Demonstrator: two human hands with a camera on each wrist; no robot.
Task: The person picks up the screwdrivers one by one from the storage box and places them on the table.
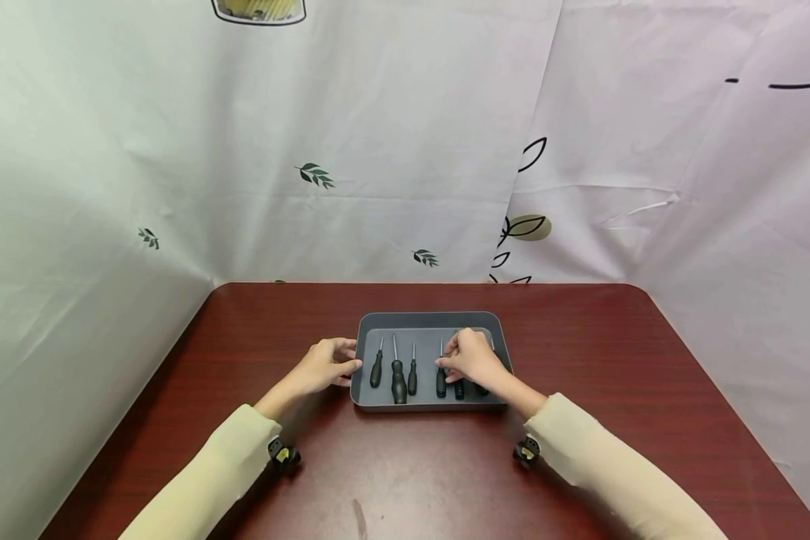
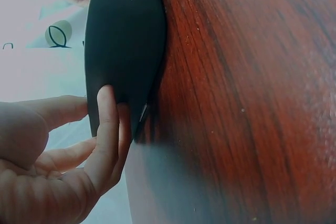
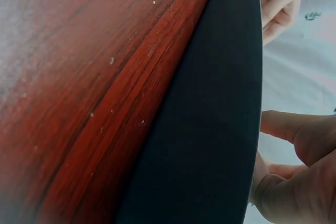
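- Worktop: reddish wood, carrying the grey tray near its 12 o'clock edge.
- Tray: flat on the wood; the screwdrivers lie inside.
- Left hand: at the tray's 9 o'clock end, fingers spread and touching its wall.
- Right hand: reaching in from 4 o'clock, fingers apparently pinching the fourth screwdriver from the 9 o'clock side.
- Screwdrivers: at least six, roughly side by side, shafts towards 12 o'clock; the row looks largely laid out, only the pinched one unreleased.
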